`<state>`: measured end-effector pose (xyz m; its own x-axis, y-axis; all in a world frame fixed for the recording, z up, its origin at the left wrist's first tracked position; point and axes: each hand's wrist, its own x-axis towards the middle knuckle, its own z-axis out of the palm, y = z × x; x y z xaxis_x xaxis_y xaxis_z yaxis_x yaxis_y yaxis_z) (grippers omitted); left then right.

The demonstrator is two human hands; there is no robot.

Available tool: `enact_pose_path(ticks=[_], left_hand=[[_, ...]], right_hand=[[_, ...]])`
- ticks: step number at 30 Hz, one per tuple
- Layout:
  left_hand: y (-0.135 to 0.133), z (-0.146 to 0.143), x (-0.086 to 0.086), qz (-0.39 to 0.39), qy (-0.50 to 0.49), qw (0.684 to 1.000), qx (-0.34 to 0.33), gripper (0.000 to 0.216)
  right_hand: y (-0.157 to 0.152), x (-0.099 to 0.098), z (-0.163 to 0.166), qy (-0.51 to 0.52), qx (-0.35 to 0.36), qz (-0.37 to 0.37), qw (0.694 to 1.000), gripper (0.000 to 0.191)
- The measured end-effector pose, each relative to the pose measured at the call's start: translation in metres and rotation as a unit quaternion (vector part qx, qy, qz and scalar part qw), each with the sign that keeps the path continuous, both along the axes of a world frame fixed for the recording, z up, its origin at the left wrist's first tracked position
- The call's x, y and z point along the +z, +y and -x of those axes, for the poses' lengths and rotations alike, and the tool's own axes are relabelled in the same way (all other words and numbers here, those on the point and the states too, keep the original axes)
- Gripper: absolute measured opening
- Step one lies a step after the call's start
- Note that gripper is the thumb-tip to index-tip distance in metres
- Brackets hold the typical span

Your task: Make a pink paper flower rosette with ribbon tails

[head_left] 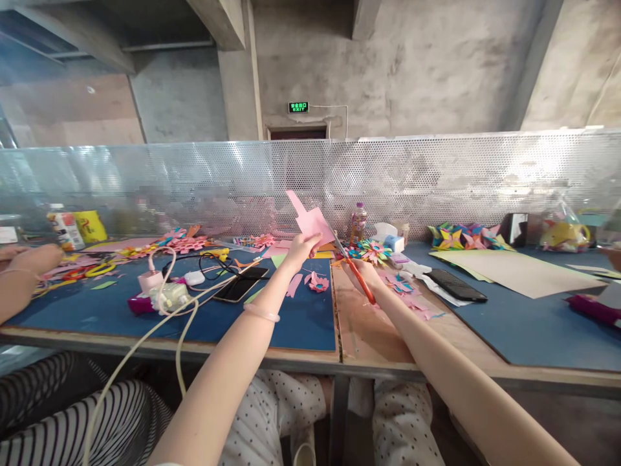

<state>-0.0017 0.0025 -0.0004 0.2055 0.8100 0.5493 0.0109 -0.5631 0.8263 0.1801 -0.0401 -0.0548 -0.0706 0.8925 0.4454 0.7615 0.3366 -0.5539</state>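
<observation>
My left hand [306,248] pinches a piece of pink paper [310,223] by its lower edge, raised above the table. A narrow strip of the same paper sticks up at its upper left. Orange-handled scissors [361,281] are in my right hand [363,275], their blades pointing up and left to the paper's right edge. Whether the blades are touching the paper is hard to tell. Below my hands, a pink paper flower [318,282] and pink scraps [294,285] lie on the blue mat [291,330].
A phone [241,285], chargers and cables [167,298] lie at left. Right stand a bottle [359,223], colourful paper flowers [371,251], a black phone [456,285] and large paper sheets [521,272]. A perforated metal screen [412,181] runs behind. Another person's hand [41,260] is at far left.
</observation>
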Motion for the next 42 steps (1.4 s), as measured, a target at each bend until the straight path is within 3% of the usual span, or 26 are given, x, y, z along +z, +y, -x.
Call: enact_pose_path(ticks=[16,31,42], left_hand=[[0.003,0.001,-0.002,-0.007,-0.001,0.999,-0.040,0.036],[0.004,0.002,-0.006,0.019,0.028,0.998,-0.055,0.038],[0.001,0.000,-0.004,0.039,0.036,0.996,-0.068,0.034]], right_hand=[[-0.004,0.002,0.003,-0.005,-0.013,0.001,1.000,0.028],[0.002,-0.003,-0.001,0.023,0.031,-0.012,0.999,0.029],[0.007,-0.007,-0.003,-0.004,-0.007,0.002,1.000,0.027]])
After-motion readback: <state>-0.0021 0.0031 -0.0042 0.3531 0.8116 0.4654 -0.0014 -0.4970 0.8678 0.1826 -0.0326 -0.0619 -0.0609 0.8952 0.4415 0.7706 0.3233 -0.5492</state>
